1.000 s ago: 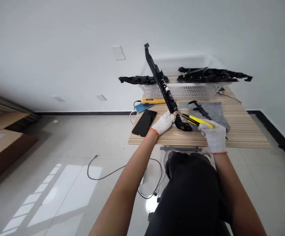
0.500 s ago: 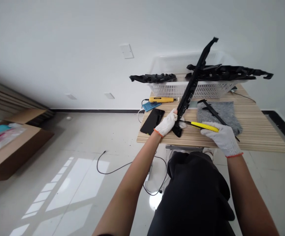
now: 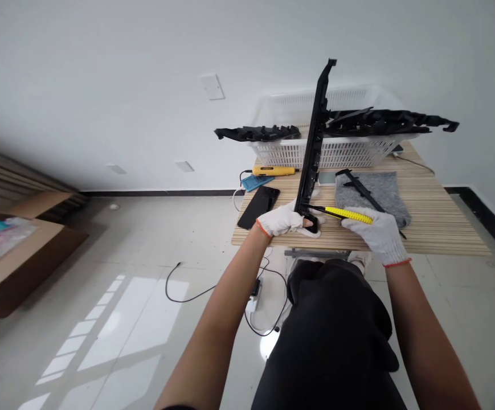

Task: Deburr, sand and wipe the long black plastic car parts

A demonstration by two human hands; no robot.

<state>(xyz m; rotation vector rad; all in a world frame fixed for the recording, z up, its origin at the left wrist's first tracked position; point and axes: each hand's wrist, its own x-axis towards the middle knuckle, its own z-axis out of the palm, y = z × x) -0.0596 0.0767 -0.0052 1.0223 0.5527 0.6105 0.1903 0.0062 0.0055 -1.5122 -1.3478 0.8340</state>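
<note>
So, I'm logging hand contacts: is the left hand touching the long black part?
Touching: the head view shows the left hand closed around the long black part near its lower end.

Near the tabletop's [image 3: 435, 230] front edge, your left hand [image 3: 282, 221] hides part of the black strip's [image 3: 313, 142] lower end. Your right hand [image 3: 376, 230] covers the rear of the yellow-handled tool [image 3: 350, 214] and part of the caliper [image 3: 364, 191]; whether the tool's tip touches the strip is too small to tell. Toward the back edge, the strip masks some of the basket's [image 3: 281, 155] front wall. The picture's left edge cuts off your cardboard box [image 3: 29, 262].
</note>
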